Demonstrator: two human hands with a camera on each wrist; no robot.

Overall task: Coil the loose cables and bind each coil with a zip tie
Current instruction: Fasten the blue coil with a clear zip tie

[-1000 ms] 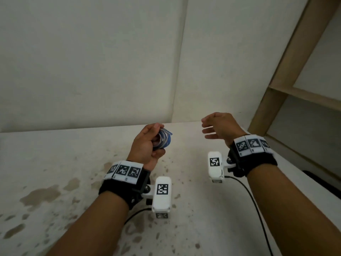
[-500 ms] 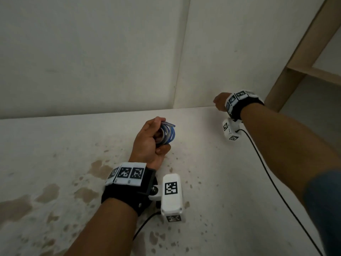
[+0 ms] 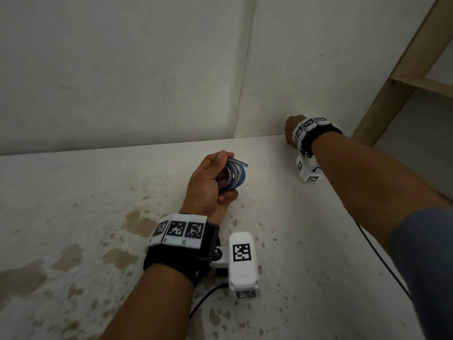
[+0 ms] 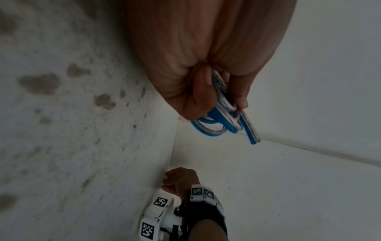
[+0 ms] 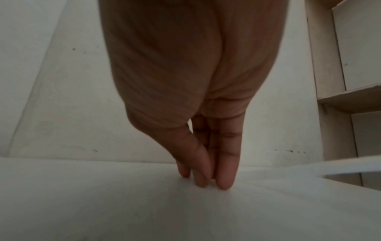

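The right hand [image 3: 291, 130] has swung away from the coil [image 3: 234, 176] to the far right corner of the surface [image 3: 73, 192]. Its straight fingers [image 5: 225, 171] now touch down there, holding nothing I can see. It is likely after a zip tie, though none shows. The left hand [image 3: 208, 185] keeps its grip clenched round the blue-and-clear coil, held above the surface's middle, still unbound. The wristbands bear only square black-and-white markers; no words are readable.

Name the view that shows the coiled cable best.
The left wrist view: the cable fills the middle, loops and cut end plain below the left hand. The head view shows it small; the right wrist view misses it.
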